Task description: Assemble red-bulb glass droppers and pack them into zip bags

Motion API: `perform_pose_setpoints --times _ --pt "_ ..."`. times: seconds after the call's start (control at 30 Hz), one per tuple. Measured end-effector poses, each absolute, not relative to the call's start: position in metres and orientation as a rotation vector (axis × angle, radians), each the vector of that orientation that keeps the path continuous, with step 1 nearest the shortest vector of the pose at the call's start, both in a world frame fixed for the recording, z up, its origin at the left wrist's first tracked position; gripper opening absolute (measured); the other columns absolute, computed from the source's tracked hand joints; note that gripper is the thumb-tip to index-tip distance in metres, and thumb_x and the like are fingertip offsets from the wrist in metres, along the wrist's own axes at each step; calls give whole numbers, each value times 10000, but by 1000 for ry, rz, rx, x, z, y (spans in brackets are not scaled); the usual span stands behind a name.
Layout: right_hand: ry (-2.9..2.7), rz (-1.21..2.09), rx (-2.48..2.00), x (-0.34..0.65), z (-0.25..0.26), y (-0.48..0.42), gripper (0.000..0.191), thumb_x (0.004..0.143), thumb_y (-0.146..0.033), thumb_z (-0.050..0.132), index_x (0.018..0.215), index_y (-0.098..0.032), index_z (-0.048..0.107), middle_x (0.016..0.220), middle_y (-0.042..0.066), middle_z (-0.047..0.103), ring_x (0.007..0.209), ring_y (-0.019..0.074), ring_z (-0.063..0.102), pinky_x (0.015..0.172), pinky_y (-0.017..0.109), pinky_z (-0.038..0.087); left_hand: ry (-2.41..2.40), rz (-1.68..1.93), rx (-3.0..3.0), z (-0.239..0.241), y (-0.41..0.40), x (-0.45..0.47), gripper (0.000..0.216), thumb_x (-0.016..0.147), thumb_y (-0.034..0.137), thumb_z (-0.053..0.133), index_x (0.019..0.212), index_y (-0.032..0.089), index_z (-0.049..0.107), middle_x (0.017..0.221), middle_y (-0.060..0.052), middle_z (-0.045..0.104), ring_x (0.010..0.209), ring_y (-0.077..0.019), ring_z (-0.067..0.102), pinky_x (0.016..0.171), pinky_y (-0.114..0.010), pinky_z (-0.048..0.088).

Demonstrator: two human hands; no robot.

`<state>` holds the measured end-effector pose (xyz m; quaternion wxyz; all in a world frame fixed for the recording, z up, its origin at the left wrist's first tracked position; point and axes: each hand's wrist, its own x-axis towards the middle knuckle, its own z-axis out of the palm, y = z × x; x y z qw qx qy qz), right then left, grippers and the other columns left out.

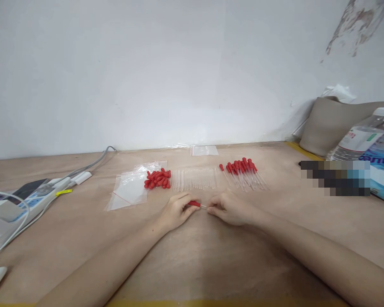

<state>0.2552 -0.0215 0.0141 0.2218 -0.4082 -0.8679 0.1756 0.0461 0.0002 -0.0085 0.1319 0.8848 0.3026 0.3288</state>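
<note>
1. now, both hands meet low over the middle of the worktop (192,264), with their fingertips close together and the forearms resting on the wood.
2. left hand (176,211): fingers curled, thumb and forefinger pinched on a red bulb (194,204). the bulb lies about level and points toward the right hand.
3. right hand (228,209): fingers bunched, pinching a clear tube (204,207). only a short bit of it shows between the two hands, where its end meets the red bulb. cannot tell whether it sits inside the bulb.
4. just beyond the left hand: a loose bulb pile (158,179), all red, lying flat on the worktop.
5. straight ahead of the gap between the hands: a tube row (194,179), clear pieces laid side by side. its left end is just beside the bulb pile.
6. beyond the right hand: a fan of finished droppers (243,172), red caps on the far side and clear stems pointing back toward the person.
7. outward from the left hand, past the bulb pile: clear plastic bags (129,189), flat and overlapping.
8. far ahead of both hands, by the wall: a small bag (205,150), also clear.
9. well off to the left: a white power strip (35,198) with a grey cable (92,164) running toward the wall.
10. well off to the right: a water bottle (360,136) lying tilted, and a beige bag (326,125) against the wall.
</note>
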Motion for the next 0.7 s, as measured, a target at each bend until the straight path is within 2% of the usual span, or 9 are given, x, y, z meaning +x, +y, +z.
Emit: perform_pose_setpoints --times 0.07,0.13,0.3,0.47,0.57,0.7 --pt "-2349 554 -1224 265 20 -17 200 765 -227 481 623 -194 618 576 -14 609 510 106 503 481 212 320 966 985 2472 -11 3 45 337 787 250 557 1114 197 494 874 -32 566 682 -116 530 617 -235 452" --pt "-2221 525 -1378 279 24 -5 217 743 -242 488 562 -189 595 533 -15 584 497 113 502 460 216 313 1045 974 2349 -14 7 44 425 752 262 595 1148 198 454 864 -18 537 619 -97 503 561 -218 450" --pt "-1813 181 -1802 308 28 40 347 714 -371 506 419 -191 469 455 9 520 508 147 510 505 253 343 1109 876 2254 -17 12 44 281 732 284 609 987 178 553 748 10 514 587 -88 472 544 -208 428" --pt "-1768 49 -2031 299 16 65 308 742 -380 455 544 -180 582 648 69 624 660 192 581 605 283 381 1109 862 2303 -13 11 46 202 731 271 607 905 169 588 726 7 516 610 -95 473 553 -207 411" --pt "-1803 20 -2108 294 10 69 352 767 -413 422 648 -160 636 710 99 638 737 226 596 648 303 390 1113 860 2310 -14 11 46 182 726 269 612 874 165 593 720 8 514 596 -90 466 548 -204 406" --pt "-1814 -70 -2154 294 10 67 351 782 -394 417 746 -145 661 779 123 642 811 252 591 700 331 393 1101 866 2291 -17 12 46 257 734 270 602 971 181 560 722 20 507 578 -83 454 545 -201 403"
